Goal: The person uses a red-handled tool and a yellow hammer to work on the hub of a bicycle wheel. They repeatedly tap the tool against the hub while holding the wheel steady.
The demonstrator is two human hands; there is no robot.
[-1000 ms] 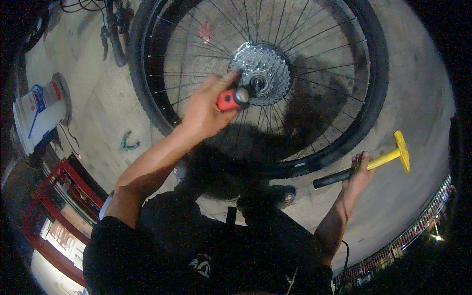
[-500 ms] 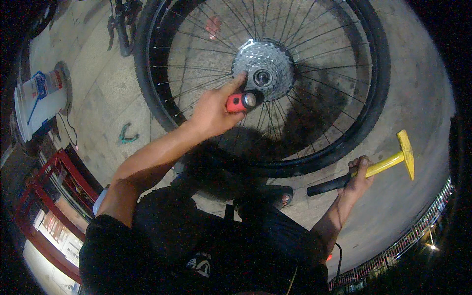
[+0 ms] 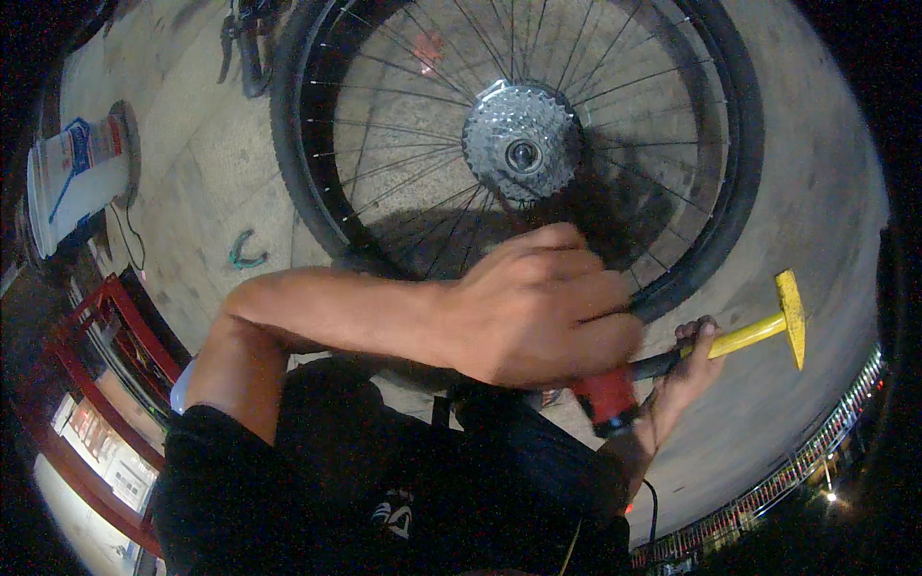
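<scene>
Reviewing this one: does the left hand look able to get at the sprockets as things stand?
Probably yes: the sprockets face up, uncovered, and nothing appears to block the left hand from them, though its grip on the red tool leaves it less free.

The person is wearing a black shirt (image 3: pixel 317 490), its short sleeve (image 3: pixel 213 456) ending above the elbow and leaving the left forearm (image 3: pixel 360 312) and left hand (image 3: pixel 543 312) bare. A pale curved emblem (image 3: pixel 392 516) is marking the shirt's front. Dark, slightly bluish cloth (image 3: pixel 547 442) is covering the legs; a thin yellowish strand (image 3: pixel 571 549) is crossing the clothing.
</scene>
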